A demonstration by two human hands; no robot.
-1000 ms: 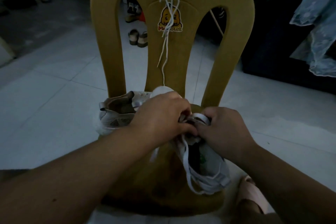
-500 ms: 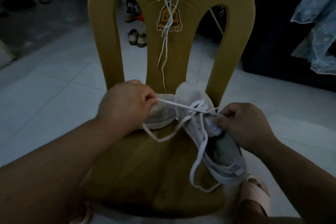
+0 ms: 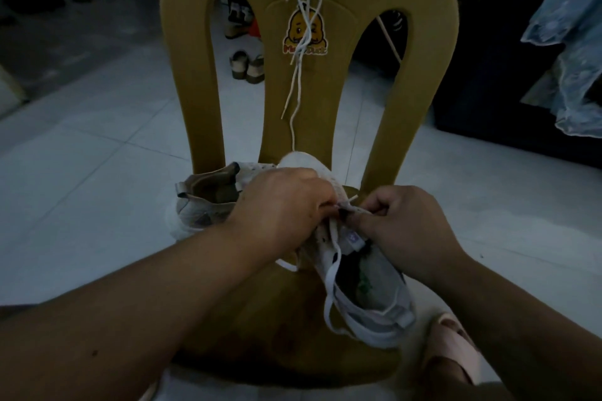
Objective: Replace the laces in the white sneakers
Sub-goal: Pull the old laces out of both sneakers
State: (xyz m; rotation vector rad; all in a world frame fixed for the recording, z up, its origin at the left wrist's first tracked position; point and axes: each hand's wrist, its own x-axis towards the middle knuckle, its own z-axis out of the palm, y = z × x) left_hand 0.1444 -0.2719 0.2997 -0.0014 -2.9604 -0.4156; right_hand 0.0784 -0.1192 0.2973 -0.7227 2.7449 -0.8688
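Two white sneakers on the seat of a yellow plastic chair [image 3: 195, 75]. Near sneaker [image 3: 368, 296] lies at the seat's right edge, heel toward the front right corner, toe toward the backrest. Left hand [image 3: 283, 205] is curled over its forefoot, gripping it; fingertips hidden. Right hand [image 3: 400, 225] pinches the white lace [image 3: 332, 270] at the eyelets, thumb against forefinger, with a lace tip poking up just beside it. Slack lace loops down along the sneaker's side onto the seat. Second sneaker [image 3: 202, 202] sits at the back left corner, overhanging the left edge. Spare laces [image 3: 294, 101] hang down the backrest over a duck sticker [image 3: 305, 31]. Sandals [image 3: 246, 67] on the tiled floor [image 3: 97, 156] behind. Pink slipper [image 3: 456, 348] by the front right corner.
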